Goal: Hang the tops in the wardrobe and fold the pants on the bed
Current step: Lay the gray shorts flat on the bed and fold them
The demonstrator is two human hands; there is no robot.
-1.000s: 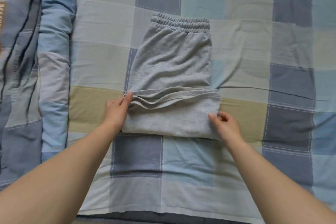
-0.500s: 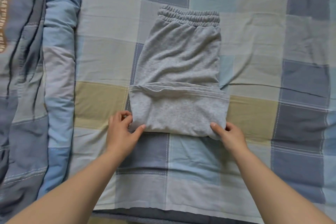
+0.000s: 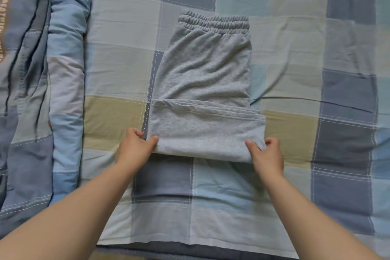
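Note:
Grey sweatpants lie on the checked bed sheet, elastic waistband at the far end and the legs folded up over the near part. My left hand pinches the near left corner of the folded edge, thumb on top and fingers underneath. My right hand pinches the near right corner the same way. The fold lies flat on the bed.
A rolled blue and grey quilt runs along the left side of the bed. The near edge of the bed shows at the bottom. No tops or wardrobe are in view.
My left hand slid from the upper fold line down to the near left corner and took hold of it. My right hand's grip moved to the near right corner.

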